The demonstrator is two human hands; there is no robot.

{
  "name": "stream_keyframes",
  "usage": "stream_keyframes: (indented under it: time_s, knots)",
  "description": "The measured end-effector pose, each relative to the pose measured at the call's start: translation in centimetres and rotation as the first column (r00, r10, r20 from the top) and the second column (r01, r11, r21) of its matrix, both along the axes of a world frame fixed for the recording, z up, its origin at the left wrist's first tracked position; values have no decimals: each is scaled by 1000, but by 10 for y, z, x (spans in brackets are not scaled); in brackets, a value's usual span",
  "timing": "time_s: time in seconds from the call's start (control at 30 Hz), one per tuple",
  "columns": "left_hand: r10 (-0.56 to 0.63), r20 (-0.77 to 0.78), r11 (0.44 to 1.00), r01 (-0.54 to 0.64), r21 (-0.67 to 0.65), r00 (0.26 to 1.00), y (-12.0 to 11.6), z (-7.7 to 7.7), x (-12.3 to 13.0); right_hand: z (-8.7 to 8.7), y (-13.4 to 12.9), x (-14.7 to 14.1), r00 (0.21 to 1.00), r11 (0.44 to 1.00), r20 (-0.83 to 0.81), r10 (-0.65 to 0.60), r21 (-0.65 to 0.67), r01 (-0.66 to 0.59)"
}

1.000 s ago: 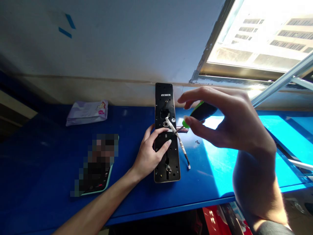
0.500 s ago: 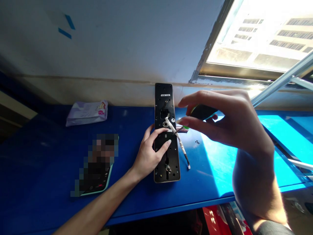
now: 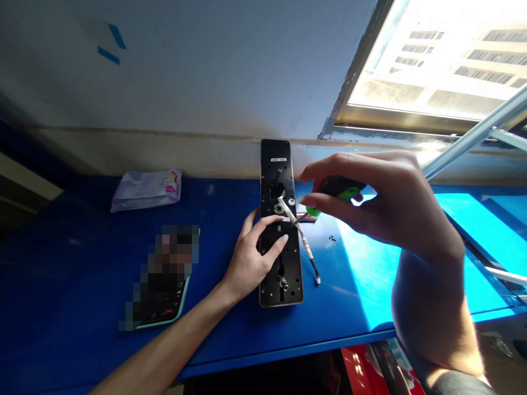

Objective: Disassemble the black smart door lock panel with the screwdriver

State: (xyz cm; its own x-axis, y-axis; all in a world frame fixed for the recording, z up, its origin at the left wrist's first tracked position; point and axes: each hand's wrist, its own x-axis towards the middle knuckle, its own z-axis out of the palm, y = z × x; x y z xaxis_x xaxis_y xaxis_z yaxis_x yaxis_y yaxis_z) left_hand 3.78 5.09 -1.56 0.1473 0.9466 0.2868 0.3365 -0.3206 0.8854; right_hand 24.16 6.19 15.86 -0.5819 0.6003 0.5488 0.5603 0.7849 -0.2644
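On a blue table, a purple-and-white packet lies beyond a phone. The left hand, fingers spread, rests on a long black device panel. The panel lies lengthwise near the table's middle, dotted with holes, with a white label near its far end and metal posts. A white-wrapped cable trails off its right edge. Beside it, a green-and-black screwdriver slants down to the panel; whether its tip is seated, I cannot tell. Tiny dark screws lie near. The right hand pinches the screwdriver's handle. Compared with half a second ago, the handle has turned, showing more green; the panel is unmoved.
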Motion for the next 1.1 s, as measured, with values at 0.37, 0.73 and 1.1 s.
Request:
stream_keyframes:
  time_s: [0.37,0.73,1.1]
  knots:
    - [11,0,1000,-11,-6,1000,0,1,0,0,0,-1,1000,1000,-7,26,8,-25]
    - [13,-6,1000,-13,-3,1000,-1,1,0,0,1,0,1000,1000,10,-7,-15,7]
    - [49,-36,999,-49,18,998,-2,3,0,1,2,0,999,1000,33,-6,6,6]
